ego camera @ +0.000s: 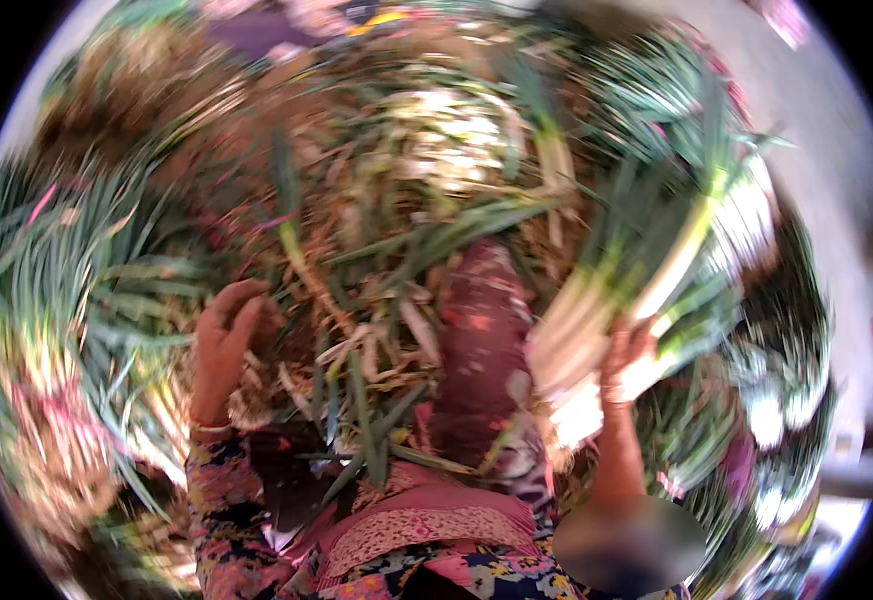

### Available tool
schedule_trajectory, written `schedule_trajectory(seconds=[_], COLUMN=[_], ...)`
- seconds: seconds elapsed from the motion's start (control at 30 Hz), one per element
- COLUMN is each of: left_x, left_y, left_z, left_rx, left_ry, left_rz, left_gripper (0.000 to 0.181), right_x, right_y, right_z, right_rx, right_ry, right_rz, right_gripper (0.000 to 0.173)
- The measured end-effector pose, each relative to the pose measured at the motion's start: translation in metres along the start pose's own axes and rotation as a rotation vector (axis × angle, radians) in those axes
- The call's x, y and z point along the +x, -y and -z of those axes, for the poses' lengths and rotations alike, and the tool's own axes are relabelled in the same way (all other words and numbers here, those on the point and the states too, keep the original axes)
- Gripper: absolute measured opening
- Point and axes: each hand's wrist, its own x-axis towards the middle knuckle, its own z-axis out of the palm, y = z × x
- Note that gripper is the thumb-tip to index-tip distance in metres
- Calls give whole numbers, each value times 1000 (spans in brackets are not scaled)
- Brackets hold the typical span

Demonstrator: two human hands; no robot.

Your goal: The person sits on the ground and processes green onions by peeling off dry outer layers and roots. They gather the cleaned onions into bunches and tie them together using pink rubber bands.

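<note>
My right hand (624, 356) grips a thick Welsh onion stalk (673, 262), its white shank leaning up to the right and its green leaves at the top. Just left of that hand lies a bunch of similar white-shanked onions (575, 322), against my leg. On the other side my left hand (228, 341) hangs with loosely curved fingers, and nothing shows in it. A single onion with roots (297, 255) lies ahead of the left hand. Between the hands stretches my leg in a dark red, dirt-specked covering (481, 352). Motion blur softens the details.
Tied onion bundles (46, 360) with pink bands stand at the left. More bundles (774, 367) line the right, beside a pale floor (841, 187). Stripped leaves and peelings (399, 322) cover the ground ahead. Part of a person (279, 30) shows at the far top.
</note>
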Motion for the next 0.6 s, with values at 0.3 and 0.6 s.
schedule_trajectory(seconds=[0.3, 0.6], left_x=[-37, -34], left_y=[-21, -10], left_z=[49, 83], left_rx=[151, 317], left_ry=[-186, -117], left_rz=[-144, -84], left_gripper=[27, 32], right_x=[206, -191], right_y=[74, 98], right_z=[-224, -537], right_rx=[-635, -389], right_ry=[89, 1087], right_rz=[908, 524], right_gripper=[37, 41])
